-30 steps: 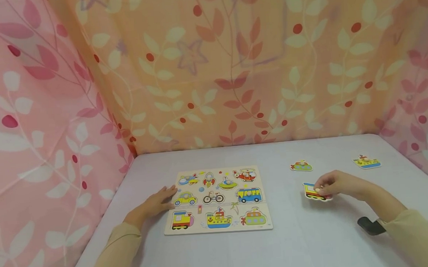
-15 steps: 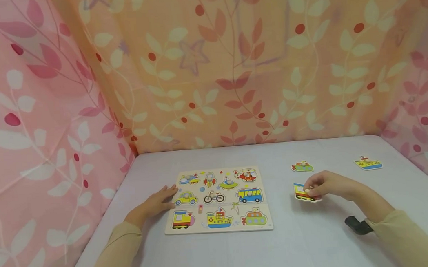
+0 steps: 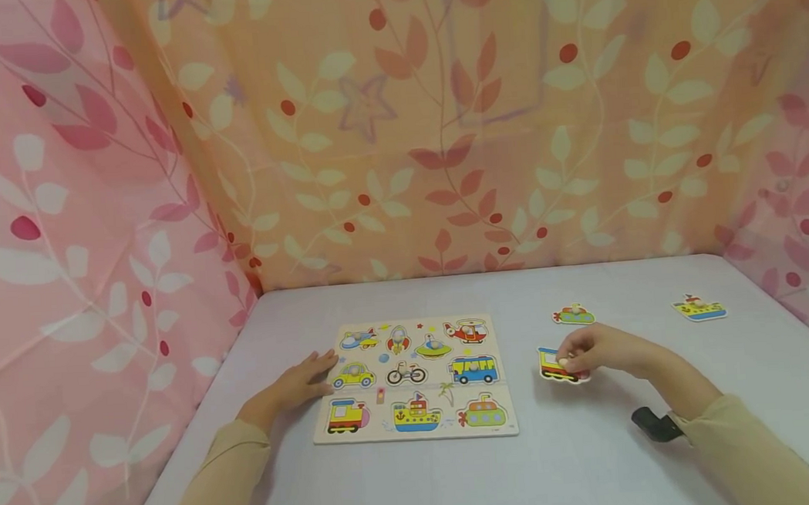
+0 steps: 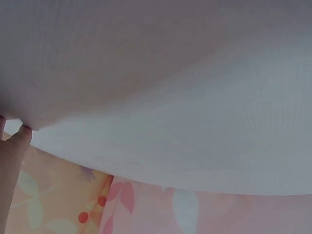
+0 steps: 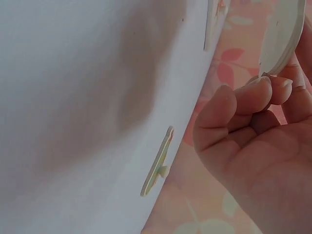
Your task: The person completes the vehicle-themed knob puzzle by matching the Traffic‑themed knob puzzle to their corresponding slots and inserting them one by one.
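In the head view, my right hand [image 3: 601, 348] pinches a train puzzle piece [image 3: 550, 365] by its small knob, held just over the table to the right of the puzzle board [image 3: 357, 393]. The right wrist view shows the piece's pale underside [image 5: 285, 34] above the curled fingers. My left hand [image 3: 304, 378] rests at the board's left edge, fingers extended; only its fingertips [image 4: 22, 136] enter the left wrist view. Along the board's bottom row are printed a train [image 3: 346, 417], a ship [image 3: 416, 414] and a submarine [image 3: 482, 411]. Several knobbed pieces sit in the upper rows.
Behind my right hand, a submarine piece [image 3: 574, 314] lies on the white table [image 3: 419, 487]; a ship piece [image 3: 700, 306] is farther right. A black object [image 3: 657, 425] sticks out by the right sleeve. Leaf-patterned cloth [image 3: 399, 168] encloses the back and sides.
My right hand has moved left with the train piece, closer to the board. The left hand stays at the board's edge, and the two loose pieces have not moved.
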A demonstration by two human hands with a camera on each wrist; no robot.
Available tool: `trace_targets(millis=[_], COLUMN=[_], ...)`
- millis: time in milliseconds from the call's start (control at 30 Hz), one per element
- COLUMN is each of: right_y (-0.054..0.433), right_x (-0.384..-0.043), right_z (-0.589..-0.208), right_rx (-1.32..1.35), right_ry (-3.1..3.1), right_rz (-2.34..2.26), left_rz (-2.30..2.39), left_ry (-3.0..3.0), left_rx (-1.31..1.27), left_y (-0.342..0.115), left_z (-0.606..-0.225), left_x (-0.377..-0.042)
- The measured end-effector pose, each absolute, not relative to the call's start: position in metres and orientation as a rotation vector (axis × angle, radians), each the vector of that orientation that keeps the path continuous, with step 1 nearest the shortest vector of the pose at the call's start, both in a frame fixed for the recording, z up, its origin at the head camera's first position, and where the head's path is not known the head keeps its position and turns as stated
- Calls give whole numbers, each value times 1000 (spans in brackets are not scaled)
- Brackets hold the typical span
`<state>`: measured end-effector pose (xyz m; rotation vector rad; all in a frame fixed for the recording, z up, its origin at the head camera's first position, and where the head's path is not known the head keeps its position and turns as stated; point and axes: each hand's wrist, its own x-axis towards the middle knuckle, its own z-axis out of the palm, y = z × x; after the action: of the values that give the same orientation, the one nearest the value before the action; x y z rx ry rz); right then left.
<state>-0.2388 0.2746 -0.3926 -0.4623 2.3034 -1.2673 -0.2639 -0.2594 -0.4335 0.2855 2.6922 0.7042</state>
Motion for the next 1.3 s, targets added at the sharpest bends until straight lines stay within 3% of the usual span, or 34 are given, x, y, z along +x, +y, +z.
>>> trace_targets(millis=[1300], right_y=[197], right_x=[-251], right_z=[-397], right_rx=[-486], right_ry=[2296], right_rz=[-1232], left_rz=[677], left_ry=[2699], left_rx=[306], left_y=[-258], left_z=[-431], left_x=[-265])
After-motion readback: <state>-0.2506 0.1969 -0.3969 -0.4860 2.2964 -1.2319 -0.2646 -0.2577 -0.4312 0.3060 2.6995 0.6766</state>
